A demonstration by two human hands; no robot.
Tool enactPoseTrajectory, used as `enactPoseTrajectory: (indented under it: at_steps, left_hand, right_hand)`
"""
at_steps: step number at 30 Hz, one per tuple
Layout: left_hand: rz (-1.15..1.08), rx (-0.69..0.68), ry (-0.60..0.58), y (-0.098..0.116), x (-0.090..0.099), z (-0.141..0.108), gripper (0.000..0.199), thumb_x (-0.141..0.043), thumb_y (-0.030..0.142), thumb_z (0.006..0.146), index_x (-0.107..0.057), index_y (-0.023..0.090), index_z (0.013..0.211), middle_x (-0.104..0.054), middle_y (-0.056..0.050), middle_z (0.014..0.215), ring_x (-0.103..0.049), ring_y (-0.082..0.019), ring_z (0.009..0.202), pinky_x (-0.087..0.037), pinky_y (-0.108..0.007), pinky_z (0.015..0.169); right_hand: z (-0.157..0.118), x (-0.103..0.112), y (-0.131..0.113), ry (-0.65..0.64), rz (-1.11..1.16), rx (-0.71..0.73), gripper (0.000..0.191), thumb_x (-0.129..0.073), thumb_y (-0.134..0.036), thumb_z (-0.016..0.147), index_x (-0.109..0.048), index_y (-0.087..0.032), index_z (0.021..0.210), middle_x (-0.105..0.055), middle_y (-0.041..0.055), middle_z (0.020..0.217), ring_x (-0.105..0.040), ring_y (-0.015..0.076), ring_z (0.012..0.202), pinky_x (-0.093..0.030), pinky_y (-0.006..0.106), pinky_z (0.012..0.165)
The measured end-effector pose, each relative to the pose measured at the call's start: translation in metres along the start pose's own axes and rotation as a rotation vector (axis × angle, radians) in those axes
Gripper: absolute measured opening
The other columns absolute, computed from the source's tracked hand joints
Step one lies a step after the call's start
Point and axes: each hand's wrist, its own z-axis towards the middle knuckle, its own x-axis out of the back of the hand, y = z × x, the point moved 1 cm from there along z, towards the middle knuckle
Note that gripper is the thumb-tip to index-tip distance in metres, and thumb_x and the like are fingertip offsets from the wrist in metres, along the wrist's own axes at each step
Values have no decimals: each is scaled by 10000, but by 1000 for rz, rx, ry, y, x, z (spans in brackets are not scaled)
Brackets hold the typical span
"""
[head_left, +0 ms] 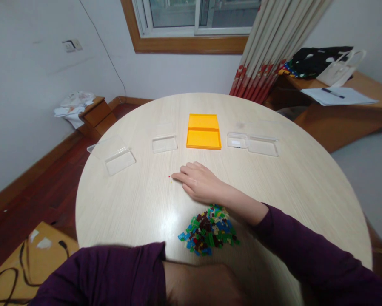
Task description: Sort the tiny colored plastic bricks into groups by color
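My right hand [195, 180] rests on the round table with its index finger stretched out to the left, the other fingers partly curled. Its fingertip is beside a tiny red piece [169, 176]. A tiny yellow piece [171, 182] lies just below the red one. Between my arms and near the table's front edge is a heap of small green, blue, brown and tan bricks [206, 229]. My left hand [218, 282] is low at the bottom edge, in front of the heap, dark and blurred; its fingers cannot be made out.
An open yellow case [203, 139] stands at the back middle of the table [124, 212]. Open clear boxes are left of it [121, 161] [164, 144] and right of it [263, 145]. A side desk at the right bears a white bag [336, 72] and papers.
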Motion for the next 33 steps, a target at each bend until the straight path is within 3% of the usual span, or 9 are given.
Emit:
enactPoseTrajectory:
  at_steps: [6,13,16,23,29,33]
  left_hand:
    - [-16,-25,-6,0,4,2,338,-490,187,872,-407,252,551,-702,-12,719,-681,-121,742,-480,-227,568]
    - [-8,-38,51,-1,1,1,355,-502,169,859,-438,251,519,-669,-17,675,-680,-127,741,-475,-231,560]
    - [-6,-35,13,-1,3,2,383,-511,172,855,-382,243,502,-664,-12,657,-666,-131,692,-475,-236,557]
    - [36,-25,13,0,3,3,426,-504,164,869,-343,242,483,-643,-7,621,-663,-117,683,-449,-231,518]
    - [8,-13,9,1,3,2,332,-498,172,880,-442,261,564,-711,2,730,-676,-115,731,-487,-225,570]
    - [23,-3,-43,1,8,4,352,-471,175,900,-413,255,562,-723,9,750,-681,-113,746,-502,-223,599]
  right_hand:
    - [16,1,-6,30,-80,-9,302,-455,-154,943,-671,-110,1150,-619,149,1080,-495,267,992,-349,384,844]
    - [20,-6,-4,27,-10,51,438,-434,-152,947,-573,-216,1358,-564,138,1212,-452,284,1057,-333,407,885]
    - [20,-3,-1,57,18,6,377,-426,-140,944,-632,-181,1257,-555,143,1218,-438,282,1086,-323,410,913]
    - [17,0,3,69,110,81,282,-440,-127,919,-716,-177,893,-569,114,1184,-427,257,1082,-305,407,934]
    - [17,-5,5,78,103,83,309,-421,-129,922,-704,-183,1032,-575,119,1157,-427,255,1050,-314,402,916]
    - [18,-3,8,114,108,82,283,-415,-120,918,-691,-176,952,-578,113,1123,-433,247,1030,-317,397,912]
